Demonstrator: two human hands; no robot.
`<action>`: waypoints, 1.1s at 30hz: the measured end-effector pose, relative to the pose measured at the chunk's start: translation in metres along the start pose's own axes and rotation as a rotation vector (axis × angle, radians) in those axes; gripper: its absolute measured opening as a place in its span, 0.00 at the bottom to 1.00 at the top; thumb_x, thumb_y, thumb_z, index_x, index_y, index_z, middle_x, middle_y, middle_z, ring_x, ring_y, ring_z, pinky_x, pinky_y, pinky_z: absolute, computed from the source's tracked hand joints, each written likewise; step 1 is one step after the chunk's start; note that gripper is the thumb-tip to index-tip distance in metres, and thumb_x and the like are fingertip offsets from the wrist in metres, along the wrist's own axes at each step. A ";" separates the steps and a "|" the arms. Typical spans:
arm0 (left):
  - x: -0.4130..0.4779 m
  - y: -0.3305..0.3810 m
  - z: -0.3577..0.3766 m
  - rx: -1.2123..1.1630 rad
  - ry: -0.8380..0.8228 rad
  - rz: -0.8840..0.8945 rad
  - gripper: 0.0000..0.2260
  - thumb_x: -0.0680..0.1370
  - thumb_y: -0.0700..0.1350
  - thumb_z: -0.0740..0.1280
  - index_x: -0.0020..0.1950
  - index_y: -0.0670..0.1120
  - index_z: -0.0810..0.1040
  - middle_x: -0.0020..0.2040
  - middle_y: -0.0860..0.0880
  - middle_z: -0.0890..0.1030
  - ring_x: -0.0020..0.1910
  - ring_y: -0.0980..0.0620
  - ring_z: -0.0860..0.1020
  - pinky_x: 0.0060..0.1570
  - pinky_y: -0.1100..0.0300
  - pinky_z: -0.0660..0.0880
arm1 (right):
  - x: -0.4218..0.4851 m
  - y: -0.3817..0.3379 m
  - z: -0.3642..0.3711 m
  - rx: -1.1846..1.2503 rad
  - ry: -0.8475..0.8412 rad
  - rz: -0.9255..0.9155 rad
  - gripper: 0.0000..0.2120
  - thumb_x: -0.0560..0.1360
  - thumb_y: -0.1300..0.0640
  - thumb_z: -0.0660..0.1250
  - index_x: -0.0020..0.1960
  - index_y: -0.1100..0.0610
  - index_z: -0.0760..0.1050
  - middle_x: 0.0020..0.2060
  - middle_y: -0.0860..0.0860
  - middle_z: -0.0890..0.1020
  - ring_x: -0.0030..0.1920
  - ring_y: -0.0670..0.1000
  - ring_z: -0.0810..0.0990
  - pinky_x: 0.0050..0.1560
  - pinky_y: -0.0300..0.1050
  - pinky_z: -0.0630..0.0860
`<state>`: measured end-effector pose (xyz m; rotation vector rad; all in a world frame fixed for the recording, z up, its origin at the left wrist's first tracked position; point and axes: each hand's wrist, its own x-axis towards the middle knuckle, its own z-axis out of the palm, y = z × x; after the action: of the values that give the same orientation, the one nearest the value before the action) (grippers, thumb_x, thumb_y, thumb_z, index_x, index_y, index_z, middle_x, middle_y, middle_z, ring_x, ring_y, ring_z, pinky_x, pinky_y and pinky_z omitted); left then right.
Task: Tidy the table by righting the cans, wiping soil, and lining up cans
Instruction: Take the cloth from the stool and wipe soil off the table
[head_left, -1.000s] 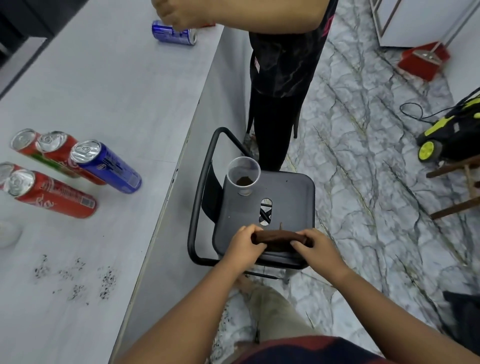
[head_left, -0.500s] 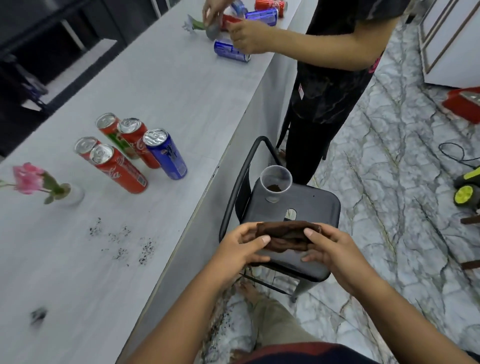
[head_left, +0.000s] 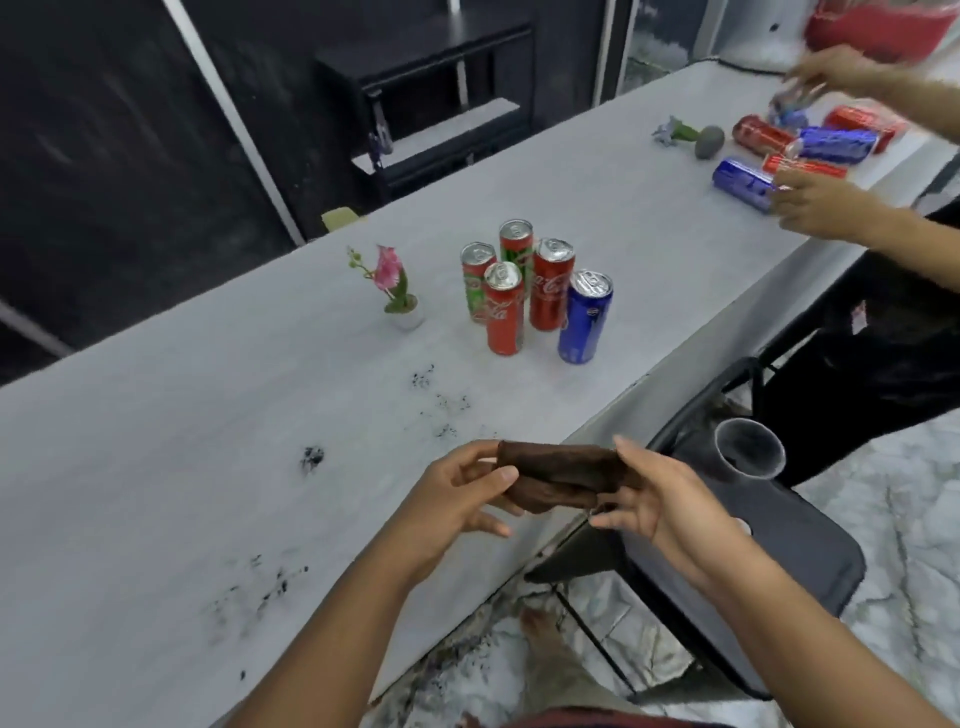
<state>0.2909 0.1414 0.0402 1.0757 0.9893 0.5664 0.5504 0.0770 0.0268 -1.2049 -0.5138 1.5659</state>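
Note:
A folded brown cloth (head_left: 558, 475) is held between my left hand (head_left: 457, 493) and my right hand (head_left: 657, 501), just over the near edge of the long grey table (head_left: 182, 467). Specks of dark soil (head_left: 441, 410) are scattered on the table ahead of my hands, with more soil nearer me (head_left: 270, 587). Several cans stand upright in a cluster beyond the soil: a blue can (head_left: 584, 317), red cans (head_left: 504, 314) and a green and red can (head_left: 475, 280).
A small pot with a pink flower (head_left: 395, 291) stands left of the cans. A dark chair (head_left: 779, 540) with a clear cup (head_left: 748, 457) on its seat is at my right. Another person's hands (head_left: 810, 202) handle several lying cans (head_left: 743, 179) at the table's far end.
The view has swung left from the chair to the table. Both hands have carried the cloth from above the chair seat to the table's edge.

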 end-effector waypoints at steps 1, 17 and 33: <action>-0.006 0.001 -0.013 -0.010 0.031 0.002 0.12 0.85 0.46 0.73 0.68 0.50 0.84 0.57 0.41 0.89 0.55 0.40 0.88 0.47 0.51 0.86 | 0.009 0.000 0.013 -0.028 -0.035 0.025 0.24 0.79 0.47 0.72 0.63 0.66 0.85 0.58 0.64 0.87 0.55 0.63 0.89 0.45 0.53 0.86; -0.082 -0.027 -0.129 -0.169 0.492 0.076 0.13 0.83 0.41 0.75 0.65 0.55 0.87 0.66 0.46 0.85 0.63 0.48 0.86 0.56 0.48 0.86 | 0.103 0.027 0.161 -0.397 -0.375 0.174 0.07 0.77 0.67 0.76 0.55 0.63 0.88 0.55 0.62 0.88 0.57 0.60 0.89 0.53 0.50 0.86; -0.055 -0.001 -0.260 0.043 0.729 0.139 0.13 0.81 0.32 0.74 0.60 0.47 0.85 0.62 0.45 0.84 0.53 0.49 0.86 0.59 0.51 0.84 | 0.215 0.023 0.306 -0.896 -0.674 -0.107 0.14 0.75 0.66 0.76 0.53 0.48 0.90 0.49 0.50 0.91 0.53 0.52 0.88 0.59 0.44 0.82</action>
<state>0.0363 0.2166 0.0258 0.9929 1.5653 1.0982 0.2806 0.3368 0.0380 -1.2001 -1.8290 1.6718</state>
